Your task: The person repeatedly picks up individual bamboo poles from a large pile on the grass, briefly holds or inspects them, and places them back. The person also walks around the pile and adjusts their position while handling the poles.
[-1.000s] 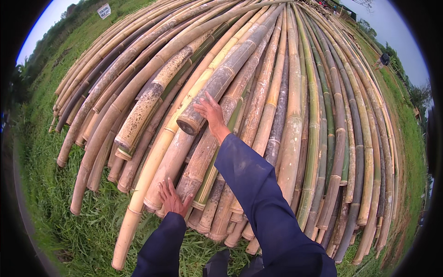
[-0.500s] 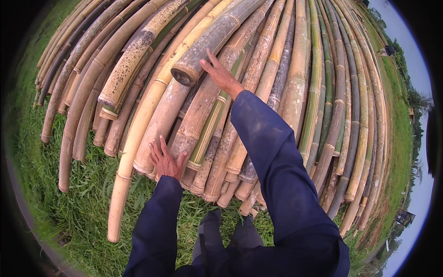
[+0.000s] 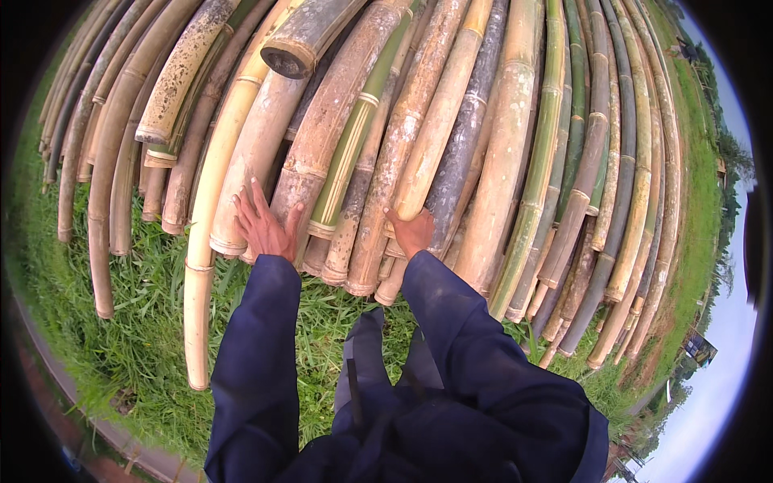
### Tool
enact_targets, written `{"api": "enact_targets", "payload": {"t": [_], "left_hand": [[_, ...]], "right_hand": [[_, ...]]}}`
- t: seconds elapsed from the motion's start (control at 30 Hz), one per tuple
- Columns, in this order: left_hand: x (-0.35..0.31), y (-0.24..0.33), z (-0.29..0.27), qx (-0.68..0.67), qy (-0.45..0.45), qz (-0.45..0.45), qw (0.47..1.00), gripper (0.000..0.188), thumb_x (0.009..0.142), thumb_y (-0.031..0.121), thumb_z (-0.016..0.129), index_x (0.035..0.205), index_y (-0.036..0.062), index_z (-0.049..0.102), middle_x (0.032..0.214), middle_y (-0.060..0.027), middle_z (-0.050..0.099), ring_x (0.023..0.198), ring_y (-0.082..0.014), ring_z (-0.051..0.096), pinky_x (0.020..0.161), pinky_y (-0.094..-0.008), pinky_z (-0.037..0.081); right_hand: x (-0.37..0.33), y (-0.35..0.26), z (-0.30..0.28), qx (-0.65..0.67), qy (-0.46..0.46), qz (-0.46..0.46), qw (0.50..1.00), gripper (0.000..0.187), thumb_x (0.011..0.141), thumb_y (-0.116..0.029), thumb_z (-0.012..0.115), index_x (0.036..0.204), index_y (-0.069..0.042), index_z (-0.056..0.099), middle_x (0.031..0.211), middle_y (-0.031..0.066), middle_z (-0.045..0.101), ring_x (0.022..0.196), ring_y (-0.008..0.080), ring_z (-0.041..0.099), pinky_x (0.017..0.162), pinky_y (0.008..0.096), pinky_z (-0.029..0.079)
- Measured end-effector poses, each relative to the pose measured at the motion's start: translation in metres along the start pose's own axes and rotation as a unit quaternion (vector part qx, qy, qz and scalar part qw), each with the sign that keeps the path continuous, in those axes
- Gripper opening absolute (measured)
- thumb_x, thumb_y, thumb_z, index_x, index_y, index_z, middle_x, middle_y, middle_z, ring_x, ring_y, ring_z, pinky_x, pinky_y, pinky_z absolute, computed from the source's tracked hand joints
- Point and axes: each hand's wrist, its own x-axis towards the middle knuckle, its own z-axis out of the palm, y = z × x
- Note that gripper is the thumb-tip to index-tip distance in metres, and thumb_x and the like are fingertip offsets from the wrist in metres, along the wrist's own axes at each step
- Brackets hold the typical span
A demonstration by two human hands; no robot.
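A big pile of bamboo poles fans out ahead of me, cut ends toward my body. My left hand [image 3: 266, 227] lies spread, palm down, at the end of a thick pale bamboo pole [image 3: 254, 149]. Close by on its right is a brownish pole [image 3: 310, 149]. At the near end of a slim tan bamboo pole [image 3: 427, 165], my right hand [image 3: 412, 232] is closed round the cut end; its undermost fingers are hidden. A dark, whitish-streaked pole [image 3: 455, 161] runs alongside it. Farther off, a grey hollow-ended pole [image 3: 310, 36] rests on top of the pile.
A long yellowish pole [image 3: 198, 314] sticks out nearer than the rest at the left. Green poles [image 3: 531, 193] lie to the right. Grass [image 3: 141, 354] grows under and around the pile, and my legs [image 3: 362, 354] stand close to the pole ends. A paved edge [image 3: 121, 447] curves at lower left.
My right hand has left the grey hollow-ended pole, come back toward me and closed on the tan pole's end. My left hand stays spread on the pale pole. The view has shifted.
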Motion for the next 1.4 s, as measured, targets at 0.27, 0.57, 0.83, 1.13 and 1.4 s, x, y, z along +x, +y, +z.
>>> {"api": "enact_targets", "payload": {"t": [0.27,0.57,0.83,1.13,1.4], "left_hand": [[0.003,0.007,-0.011,0.005,-0.048,-0.036,0.998,0.094,0.084,0.057,0.06,0.153,0.0143,0.011,0.153,-0.0239,0.015,0.144,-0.0395,0.008,0.114,-0.0585,0.009],[0.0,0.011,-0.024,0.005,-0.048,-0.045,0.998,0.095,0.084,0.058,0.06,0.152,0.0143,0.011,0.153,-0.0227,0.018,0.145,-0.0377,0.009,0.114,-0.0578,0.012],[-0.006,0.009,-0.027,0.022,-0.016,-0.042,0.999,0.094,0.083,0.056,0.061,0.152,0.0148,0.013,0.155,-0.0163,0.018,0.146,-0.0333,0.01,0.115,-0.0554,0.012],[-0.095,0.107,-0.023,-0.103,0.054,0.14,0.983,0.074,0.082,0.038,0.069,0.14,0.0045,0.036,0.139,-0.0191,0.039,0.129,-0.0354,0.036,0.105,-0.049,0.029],[-0.204,0.497,0.04,-0.655,-0.47,-0.082,0.585,0.103,0.076,0.068,0.062,0.141,-0.0062,0.034,0.121,-0.0256,0.055,0.117,-0.0344,0.054,0.099,-0.0413,0.042]], "right_hand": [[0.0,-0.031,-0.03,0.085,-0.063,0.093,0.99,0.083,0.064,-0.031,0.082,0.125,0.008,0.041,0.123,0.0286,0.054,0.115,0.0417,0.054,0.099,0.0434,0.042],[-0.049,-0.028,-0.182,0.345,-0.11,-0.018,0.932,0.068,0.062,-0.014,0.082,0.113,0.014,0.047,0.1,0.0176,0.061,0.09,0.0248,0.062,0.08,0.0376,0.051],[-0.082,0.072,-0.508,0.373,-0.16,-0.01,0.914,0.042,0.075,-0.015,0.07,0.109,0.006,0.057,0.094,0.0138,0.066,0.083,0.0261,0.068,0.074,0.0402,0.057],[-0.02,0.145,-0.457,0.377,-0.206,-0.033,0.902,0.043,0.072,-0.011,0.076,0.107,0.004,0.057,0.093,0.0098,0.064,0.081,0.0192,0.067,0.071,0.0336,0.056],[-0.01,0.189,-0.489,0.432,-0.215,-0.061,0.874,0.043,0.074,-0.015,0.073,0.11,0.002,0.056,0.092,0.0098,0.065,0.078,0.021,0.068,0.069,0.0352,0.057]]}}
